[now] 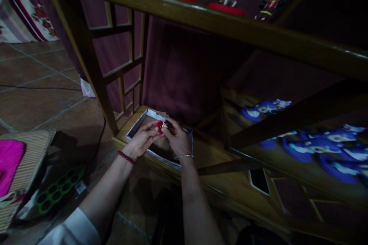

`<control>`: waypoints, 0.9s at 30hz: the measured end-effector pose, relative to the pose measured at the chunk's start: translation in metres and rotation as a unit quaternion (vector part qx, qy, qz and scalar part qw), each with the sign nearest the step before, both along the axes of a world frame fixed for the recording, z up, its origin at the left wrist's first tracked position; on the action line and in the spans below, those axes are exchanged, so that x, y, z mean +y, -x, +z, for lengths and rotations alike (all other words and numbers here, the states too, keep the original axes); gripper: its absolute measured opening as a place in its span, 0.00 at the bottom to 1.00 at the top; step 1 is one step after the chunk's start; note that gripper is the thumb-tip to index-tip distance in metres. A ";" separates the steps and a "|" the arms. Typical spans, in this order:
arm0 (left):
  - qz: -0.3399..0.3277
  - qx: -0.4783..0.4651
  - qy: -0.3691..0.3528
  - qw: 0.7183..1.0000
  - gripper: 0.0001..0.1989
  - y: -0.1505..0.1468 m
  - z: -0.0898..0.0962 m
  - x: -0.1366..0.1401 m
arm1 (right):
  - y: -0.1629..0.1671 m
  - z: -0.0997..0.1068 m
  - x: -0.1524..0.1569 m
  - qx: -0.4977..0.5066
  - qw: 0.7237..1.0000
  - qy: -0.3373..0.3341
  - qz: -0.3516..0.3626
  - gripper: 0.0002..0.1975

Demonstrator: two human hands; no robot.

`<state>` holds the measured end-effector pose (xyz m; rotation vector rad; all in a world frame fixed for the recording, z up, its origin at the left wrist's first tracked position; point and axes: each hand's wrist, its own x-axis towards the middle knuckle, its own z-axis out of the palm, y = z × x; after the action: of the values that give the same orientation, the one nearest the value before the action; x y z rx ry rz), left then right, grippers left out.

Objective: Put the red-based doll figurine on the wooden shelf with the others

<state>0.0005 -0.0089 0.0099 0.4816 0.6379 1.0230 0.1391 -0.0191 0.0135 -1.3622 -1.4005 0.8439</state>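
Near frame centre, our left hand (144, 138) and right hand (178, 139) pinch a red-based, black-haired, plastic-looking figurine (164, 125) sideways, head rightward.

Light is dim, and deep shadow swallows the space above the shelf (212, 157) and the near floor (135, 216). A soft sheen runs along the rail (201, 14). At right, the blue figures (304, 148) look stretched and smeared; the small figure (160, 126) lacks crisp detail.
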 end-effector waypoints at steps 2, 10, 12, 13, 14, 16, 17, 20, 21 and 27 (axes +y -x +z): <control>0.005 -0.008 0.011 1.000 0.12 0.000 0.000 0.000 | -0.001 -0.002 0.000 0.008 1.000 0.009 0.013 0.20; 0.017 -0.034 0.021 0.999 0.10 -0.001 -0.002 0.001 | 0.001 -0.004 0.002 0.014 1.000 0.014 0.002 0.19; 0.013 -0.035 0.020 0.999 0.11 -0.001 -0.002 0.000 | 0.002 -0.002 0.001 -0.007 1.000 0.010 -0.007 0.18; 0.011 -0.034 0.021 0.999 0.11 -0.001 -0.002 0.000 | 0.002 -0.001 0.001 -0.019 1.000 0.007 -0.013 0.17; 0.010 -0.033 0.022 0.999 0.11 -0.001 -0.002 0.000 | 0.002 0.001 0.000 -0.030 0.999 0.005 -0.017 0.17; 0.009 -0.032 0.023 0.999 0.11 -0.002 -0.001 0.000 | 0.002 0.002 0.000 -0.050 0.999 0.004 -0.022 0.16; 0.009 -0.031 0.022 0.999 0.10 -0.002 -0.001 -0.001 | 0.002 0.003 0.000 -0.055 0.998 0.003 -0.022 0.16; 0.009 -0.027 0.023 0.999 0.10 -0.003 0.000 -0.001 | 0.002 0.002 0.000 -0.053 0.998 0.004 -0.018 0.15; 0.010 -0.025 0.025 0.999 0.10 -0.002 0.000 -0.001 | 0.002 0.001 0.000 -0.048 0.999 0.005 -0.017 0.15; 0.009 -0.022 0.026 0.999 0.11 -0.001 0.002 -0.002 | 0.002 0.000 0.000 -0.044 0.999 -0.005 -0.008 0.14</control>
<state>0.0019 -0.0113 0.0115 0.4066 0.6284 1.0286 0.1372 -0.0194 0.0139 -1.4143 -1.4575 0.7741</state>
